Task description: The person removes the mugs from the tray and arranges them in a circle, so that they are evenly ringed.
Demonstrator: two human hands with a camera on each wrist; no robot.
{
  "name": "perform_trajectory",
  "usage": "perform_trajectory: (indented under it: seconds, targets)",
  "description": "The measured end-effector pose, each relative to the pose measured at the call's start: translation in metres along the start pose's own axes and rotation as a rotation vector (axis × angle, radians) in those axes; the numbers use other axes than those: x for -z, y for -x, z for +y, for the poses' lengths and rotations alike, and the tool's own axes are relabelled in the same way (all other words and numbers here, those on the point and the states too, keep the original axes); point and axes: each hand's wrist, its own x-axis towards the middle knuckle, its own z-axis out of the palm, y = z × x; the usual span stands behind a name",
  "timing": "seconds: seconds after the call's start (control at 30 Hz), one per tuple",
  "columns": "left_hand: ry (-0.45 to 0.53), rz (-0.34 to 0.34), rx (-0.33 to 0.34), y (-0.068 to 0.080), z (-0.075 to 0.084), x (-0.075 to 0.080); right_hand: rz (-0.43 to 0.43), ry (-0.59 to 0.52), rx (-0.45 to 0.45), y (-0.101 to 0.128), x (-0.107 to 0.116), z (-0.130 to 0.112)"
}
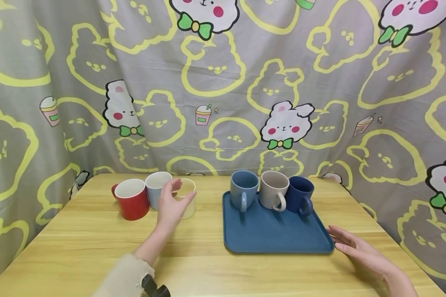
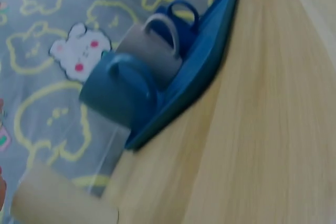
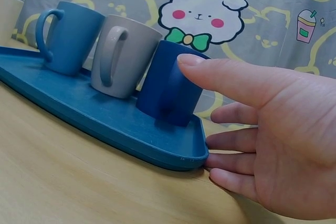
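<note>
My left hand (image 1: 172, 206) is at the pale yellow mug (image 1: 187, 210), overlapping it in the head view, with thumb and fingers spread apart. Beside that mug stand a light blue mug with a white inside (image 1: 153, 194) and a red mug (image 1: 134, 204). My right hand (image 1: 360, 249) lies at the right edge of a blue tray (image 1: 271, 237), its fingertips right at the rim and its fingers extended. On the tray's back part stand a blue mug (image 1: 241, 185), a beige-grey mug (image 1: 272, 192) and a navy mug (image 1: 299, 192), all upright, handles toward me.
Everything stands on a light wooden table (image 1: 193, 264). Behind it hangs a grey curtain (image 1: 223, 136) with yellow outlines and cartoon rabbits, close to the table's back edge. In the left wrist view, the yellow mug (image 2: 58, 198) is blurred at the lower left.
</note>
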Motion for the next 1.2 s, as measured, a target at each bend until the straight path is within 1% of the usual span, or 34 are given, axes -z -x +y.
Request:
perform_trajectory:
  seconds: [0.07, 0.23, 0.4, 0.47, 0.6, 0.73, 0.87, 1.0, 1.13, 1.2]
  targets:
    - [0.009, -0.034, -0.007, 0.002, 0.005, -0.008, -0.021, -0.008, 0.01, 0.0, 0.0, 0.0]
    - [0.053, -0.127, -0.015, 0.006, 0.016, -0.031, -0.038, -0.032, -0.006, 0.0, 0.001, -0.001]
    - [0.113, -0.228, 0.032, 0.008, 0.019, -0.055, -0.043, -0.03, 0.018, 0.0, 0.003, 0.0]
    - [0.126, -0.262, 0.064, 0.009, 0.019, -0.064, -0.054, -0.035, 0.04, 0.0, 0.003, 0.0]
    - [0.126, -0.331, 0.11, 0.01, 0.017, -0.08, -0.065, -0.052, 0.051, 0.0, 0.004, 0.0]
    - [0.122, -0.411, 0.153, 0.011, 0.013, -0.094, -0.067, -0.065, 0.039, 0.0, 0.003, -0.001]
    - [0.123, -0.476, 0.17, 0.014, 0.006, -0.106, -0.053, -0.051, 0.002, 0.0, 0.002, -0.001]
    - [0.112, -0.521, 0.165, 0.018, 0.0, -0.115, -0.026, -0.017, -0.04, 0.0, 0.001, -0.002]
    - [0.104, -0.551, 0.17, 0.021, -0.003, -0.123, -0.026, -0.01, -0.023, 0.0, 0.001, -0.003]
    - [0.101, -0.548, 0.179, 0.023, -0.004, -0.127, -0.027, -0.009, -0.022, 0.0, 0.001, -0.003]
